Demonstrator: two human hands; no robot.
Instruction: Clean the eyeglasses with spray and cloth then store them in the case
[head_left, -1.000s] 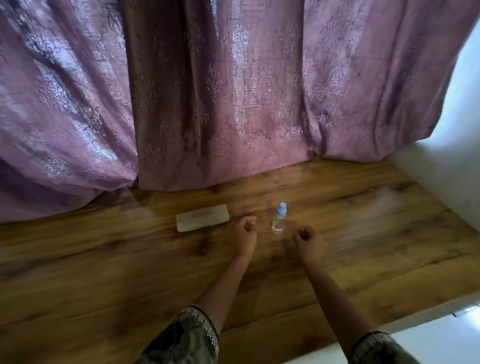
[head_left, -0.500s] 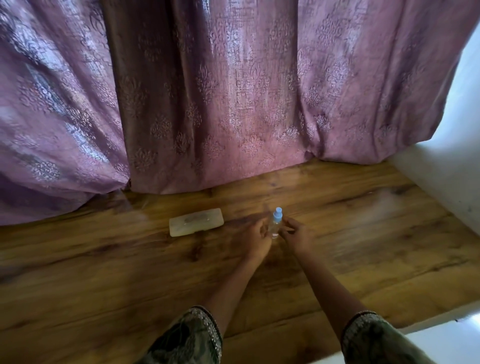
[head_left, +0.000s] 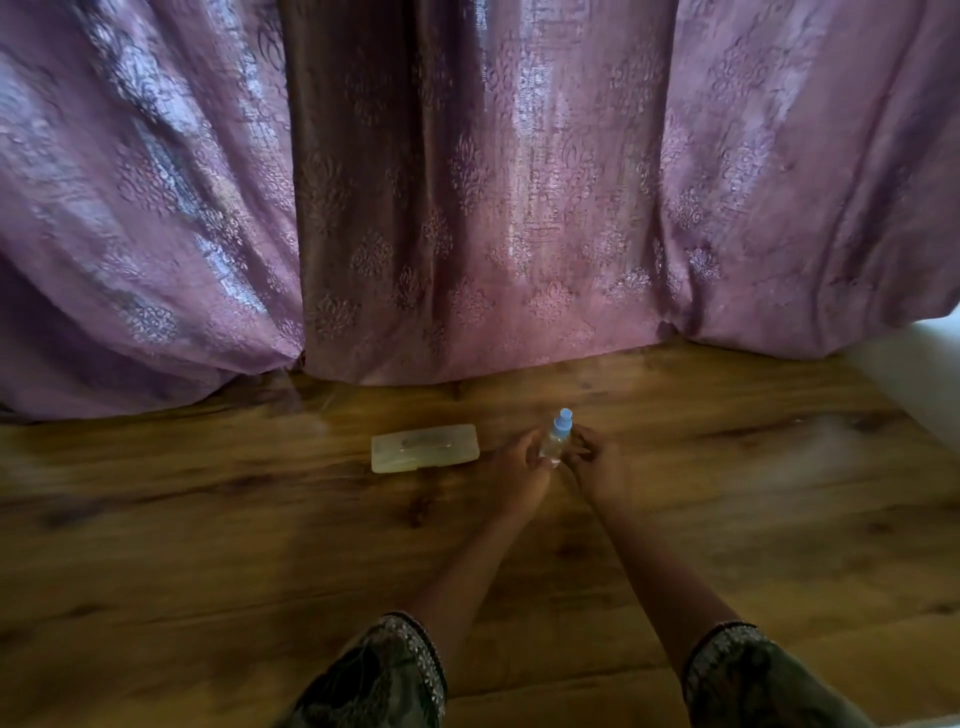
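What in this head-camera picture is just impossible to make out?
- Head view: the case is cloudy and blurred, so whether glasses lie inside cannot be told.
- Head view: the lower part of the spray bottle is hidden by the left hand and right hand; whether either hand truly grips it is unclear.
- Any bottle label is too small to read.
- No cloth shows in the frame.

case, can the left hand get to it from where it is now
Probably yes. The case lies flat on the table just left of the left hand, with only bare wood between them. That hand is on the spray bottle with the right hand, so it would have to let go first.
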